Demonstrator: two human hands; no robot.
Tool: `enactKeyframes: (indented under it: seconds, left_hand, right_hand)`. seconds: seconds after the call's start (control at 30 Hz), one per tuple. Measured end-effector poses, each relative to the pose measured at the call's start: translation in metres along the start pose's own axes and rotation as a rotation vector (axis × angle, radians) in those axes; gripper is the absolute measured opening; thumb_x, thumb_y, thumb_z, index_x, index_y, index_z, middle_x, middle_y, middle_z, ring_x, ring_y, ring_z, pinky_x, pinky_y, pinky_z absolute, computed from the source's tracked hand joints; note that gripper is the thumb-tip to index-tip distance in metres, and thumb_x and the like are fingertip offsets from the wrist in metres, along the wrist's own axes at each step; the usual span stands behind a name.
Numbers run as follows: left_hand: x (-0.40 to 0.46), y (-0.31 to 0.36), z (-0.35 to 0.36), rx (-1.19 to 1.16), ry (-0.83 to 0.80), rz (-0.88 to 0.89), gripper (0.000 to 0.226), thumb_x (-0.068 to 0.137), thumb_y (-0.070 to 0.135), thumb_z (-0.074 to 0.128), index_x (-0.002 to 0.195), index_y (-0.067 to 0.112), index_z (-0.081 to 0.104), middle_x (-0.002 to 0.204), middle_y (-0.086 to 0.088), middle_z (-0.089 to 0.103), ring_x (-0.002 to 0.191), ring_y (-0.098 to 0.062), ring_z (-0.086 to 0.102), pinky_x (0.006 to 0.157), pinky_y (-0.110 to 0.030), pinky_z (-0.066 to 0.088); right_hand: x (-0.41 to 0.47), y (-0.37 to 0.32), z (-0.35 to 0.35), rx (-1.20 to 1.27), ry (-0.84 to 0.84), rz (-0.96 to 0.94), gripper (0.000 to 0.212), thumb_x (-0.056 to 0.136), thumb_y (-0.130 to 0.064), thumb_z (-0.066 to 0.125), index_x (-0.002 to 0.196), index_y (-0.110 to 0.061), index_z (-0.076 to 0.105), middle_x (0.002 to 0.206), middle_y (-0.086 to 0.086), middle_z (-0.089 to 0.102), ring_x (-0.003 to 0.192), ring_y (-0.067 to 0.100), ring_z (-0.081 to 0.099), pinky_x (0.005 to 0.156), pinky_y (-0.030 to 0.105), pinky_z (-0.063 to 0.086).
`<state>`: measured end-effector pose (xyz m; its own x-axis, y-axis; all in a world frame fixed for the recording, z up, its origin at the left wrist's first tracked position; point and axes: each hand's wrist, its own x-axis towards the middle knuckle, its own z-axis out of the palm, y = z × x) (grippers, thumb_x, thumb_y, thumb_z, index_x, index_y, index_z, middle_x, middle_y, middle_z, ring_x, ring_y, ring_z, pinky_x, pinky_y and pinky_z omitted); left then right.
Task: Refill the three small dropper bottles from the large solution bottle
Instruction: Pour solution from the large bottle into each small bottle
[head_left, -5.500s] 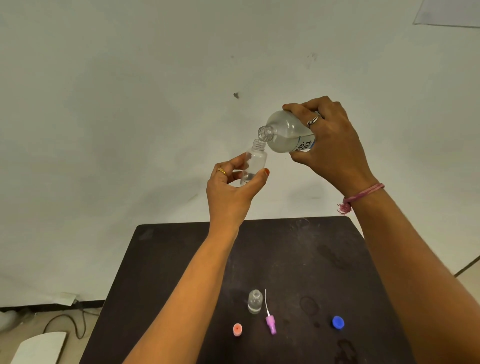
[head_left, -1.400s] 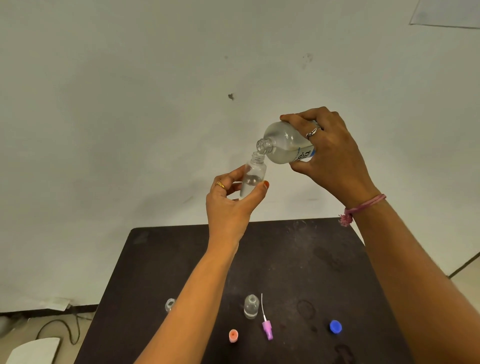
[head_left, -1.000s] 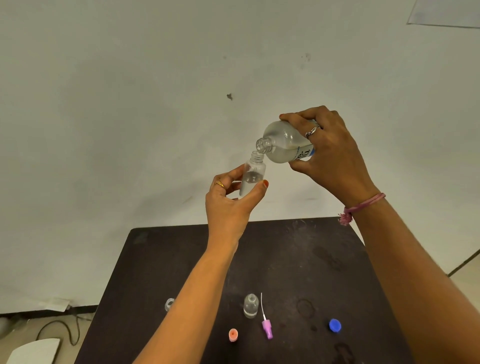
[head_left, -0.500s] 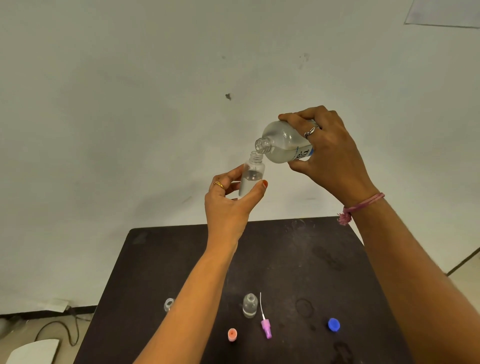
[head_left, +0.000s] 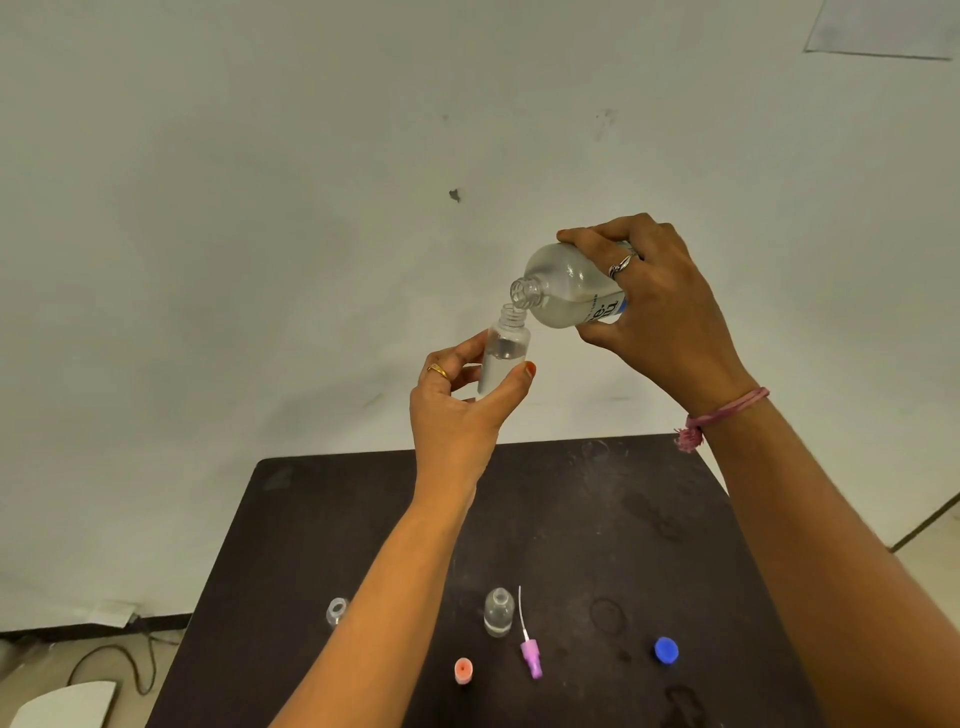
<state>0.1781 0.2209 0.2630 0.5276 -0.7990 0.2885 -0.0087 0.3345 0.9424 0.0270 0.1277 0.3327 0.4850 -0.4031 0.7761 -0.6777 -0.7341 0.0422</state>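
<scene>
Both hands raised — left (head_left: 457, 410), right (head_left: 660, 317) — fingers curled.

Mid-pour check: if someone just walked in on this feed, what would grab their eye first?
The pour, held high above the dark table: the right hand tips the large solution bottle into a small dropper bottle pinched by the left hand. Below on the table stand two more small bottles, with loose pink and blue caps nearby.
</scene>
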Motion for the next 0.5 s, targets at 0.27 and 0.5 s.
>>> enactKeyframes:
  seconds: [0.27,0.5]
  left_hand:
    - [-0.0008,0.0005,0.0007,-0.01,0.004,-0.007,0.037,0.075,0.025,0.079,0.102,0.04,0.06,0.114,0.007,0.064,0.099,-0.006,0.06,0.066,-0.003,0.047]
    - [-0.0014,0.0008,-0.0002,-0.007,0.001,-0.009,0.037,0.074,0.026,0.08,0.103,0.039,0.061,0.114,0.007,0.064,0.101,-0.005,0.059,0.064,-0.004,0.047]
  right_hand:
    - [-0.0008,-0.0008,0.0004,0.0,0.002,0.0,0.073,0.063,-0.012,0.084,0.129,-0.016,0.055,0.116,0.013,0.056,0.102,0.03,0.051,0.079,0.036,0.049]
    - [-0.0019,-0.0017,-0.001,0.007,0.005,0.003,0.072,0.064,-0.011,0.083,0.129,-0.017,0.055,0.116,0.012,0.056,0.102,0.028,0.049,0.079,0.035,0.048]
